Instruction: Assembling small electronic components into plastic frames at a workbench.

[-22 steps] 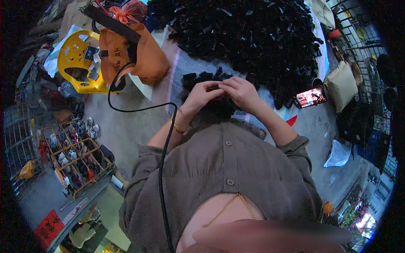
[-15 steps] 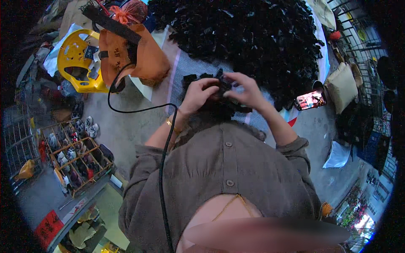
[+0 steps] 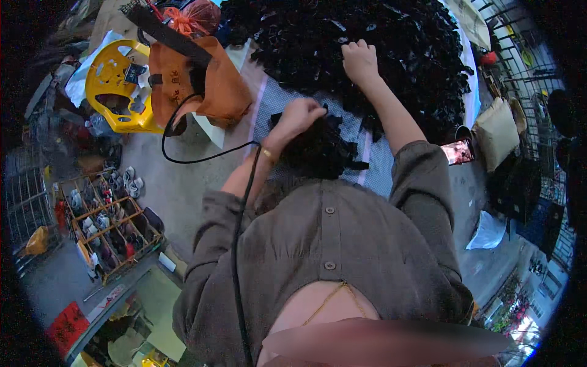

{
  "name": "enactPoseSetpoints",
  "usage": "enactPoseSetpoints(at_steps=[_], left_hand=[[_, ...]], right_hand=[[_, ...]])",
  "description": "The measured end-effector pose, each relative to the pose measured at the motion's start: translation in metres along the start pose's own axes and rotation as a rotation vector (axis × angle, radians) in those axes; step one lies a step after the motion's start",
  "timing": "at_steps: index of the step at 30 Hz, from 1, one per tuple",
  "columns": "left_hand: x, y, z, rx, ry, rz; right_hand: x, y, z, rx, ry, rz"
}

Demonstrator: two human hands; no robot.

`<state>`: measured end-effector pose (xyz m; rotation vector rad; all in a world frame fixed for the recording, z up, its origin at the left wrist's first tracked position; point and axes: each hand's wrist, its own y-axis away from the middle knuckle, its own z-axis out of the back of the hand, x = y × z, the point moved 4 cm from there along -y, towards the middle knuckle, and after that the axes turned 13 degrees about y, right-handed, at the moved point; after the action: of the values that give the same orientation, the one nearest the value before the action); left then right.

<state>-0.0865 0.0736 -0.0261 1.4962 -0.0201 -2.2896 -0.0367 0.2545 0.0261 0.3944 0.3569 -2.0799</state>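
A broad heap of small black pieces (image 3: 403, 73), some with shiny surfaces, covers the far part of a patterned grey-blue sheet (image 3: 275, 92). My right hand (image 3: 362, 63) is on the heap's near side, its fingers curled down; whatever they hold is hidden. Closer to me, my left hand (image 3: 298, 117) has thumb and fingertips pinched together at a small dark piece too small to identify. Beneath and beside it, a smaller cluster of black pieces (image 3: 315, 150) lies against my front.
To the left are a yellow plastic stool (image 3: 101, 85) and an orange bag (image 3: 226, 92). A black cable (image 3: 208, 158) crosses my left forearm. A shoe rack (image 3: 110, 226) stands farther left. On the right are a lit phone (image 3: 457, 151) and a beige cushion (image 3: 496, 125).
My right hand has left the spot beside my left hand and reached forward onto the large heap. My left hand stays near the small cluster, its fingertips now pinched together.
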Motion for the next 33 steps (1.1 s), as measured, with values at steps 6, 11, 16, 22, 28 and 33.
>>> enactPoseSetpoints(at_steps=[6,11,16,22,28,33], left_hand=[[0.005,-0.037,0.001,-0.390,-0.370,-0.037],[0.003,-0.030,0.000,-0.463,-0.381,-0.151],[-0.006,-0.007,0.004,-0.409,0.412,-0.002],[-0.014,-0.001,-0.016,-0.157,1.050,0.221],[-0.012,-0.004,-0.009,-0.261,0.927,0.060],[-0.032,0.008,-0.009,-0.192,0.782,0.132]], right_hand=[[-0.015,0.025,0.011,-0.186,-0.315,-0.115],[-0.010,0.090,-0.022,0.145,-1.520,-0.456],[0.026,0.144,-0.020,0.323,-1.944,-0.699],[0.038,0.136,0.003,0.241,-1.961,-0.729],[0.037,0.131,0.014,0.020,-1.452,-0.528],[0.037,0.129,0.006,-0.009,-1.586,-0.431]])
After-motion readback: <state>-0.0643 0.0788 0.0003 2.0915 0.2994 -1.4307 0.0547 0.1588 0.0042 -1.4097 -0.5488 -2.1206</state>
